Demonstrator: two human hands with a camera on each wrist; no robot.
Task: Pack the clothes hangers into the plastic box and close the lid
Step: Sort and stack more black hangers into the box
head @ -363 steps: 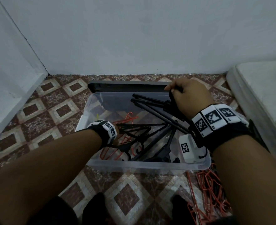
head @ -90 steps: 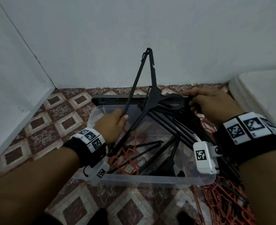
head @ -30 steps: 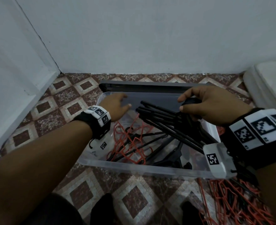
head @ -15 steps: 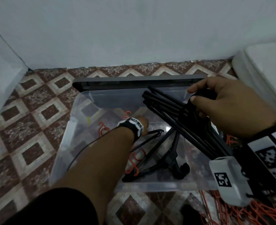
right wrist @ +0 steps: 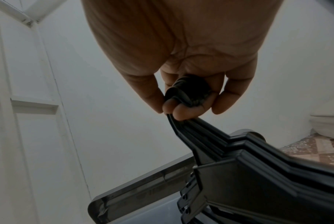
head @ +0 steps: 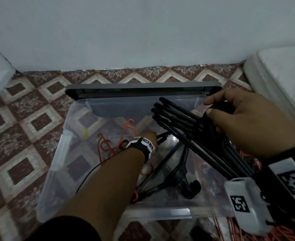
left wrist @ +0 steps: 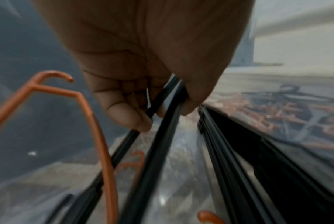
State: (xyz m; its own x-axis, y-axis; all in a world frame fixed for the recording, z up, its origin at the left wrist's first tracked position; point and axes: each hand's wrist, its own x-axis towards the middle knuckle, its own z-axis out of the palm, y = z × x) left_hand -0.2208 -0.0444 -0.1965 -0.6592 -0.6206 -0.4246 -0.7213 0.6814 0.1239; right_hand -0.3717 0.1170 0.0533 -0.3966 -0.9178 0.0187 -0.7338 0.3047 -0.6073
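A clear plastic box (head: 56, 164) stands open on the tiled floor, with its grey lid (head: 143, 87) lying behind it. My left hand (head: 152, 138) reaches down inside the box and pinches the black hangers (left wrist: 152, 151) lying there; its fingers (left wrist: 127, 115) curl round their thin bars. Orange hangers (head: 108, 145) lie beside them in the box. My right hand (head: 233, 115) holds a bundle of black hangers (head: 186, 129) by their hooks (right wrist: 189, 89) above the box's right side, tilted down to the right.
More orange and black hangers (head: 247, 230) are heaped on the floor right of the box. A white mattress edge (head: 273, 80) lies at the far right, a wall runs behind the lid, and a white door (right wrist: 28, 121) is at the left.
Since a second ago my left hand has dropped from the box's far rim into the box and taken hold of the black hangers inside. The right hand keeps its bundle, nearly unmoved.
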